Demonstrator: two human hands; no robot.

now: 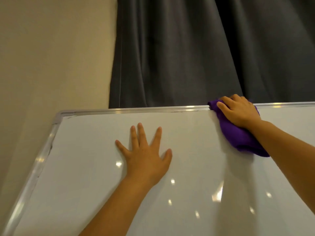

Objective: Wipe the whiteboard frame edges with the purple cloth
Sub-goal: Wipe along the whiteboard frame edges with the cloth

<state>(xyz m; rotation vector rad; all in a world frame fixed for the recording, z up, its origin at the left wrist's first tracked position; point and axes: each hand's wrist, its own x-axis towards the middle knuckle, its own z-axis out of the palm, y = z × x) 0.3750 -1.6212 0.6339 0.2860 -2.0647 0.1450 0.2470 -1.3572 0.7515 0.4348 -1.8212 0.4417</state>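
A white whiteboard [88, 167] with a silver metal frame [144, 110] fills the lower part of the head view. My right hand [238, 111] presses a bunched purple cloth [242, 140] against the top frame edge, right of the middle, fingers curled over the edge. The cloth trails down the board under my wrist. My left hand [146, 155] lies flat on the board surface with fingers spread, holding nothing. The left frame edge [40, 160] runs down to the bottom left corner.
A dark grey curtain [204, 51] hangs behind the board's top edge. A beige wall [51, 57] stands to the left. The frame's rounded grey corner piece [58, 116] is at the upper left.
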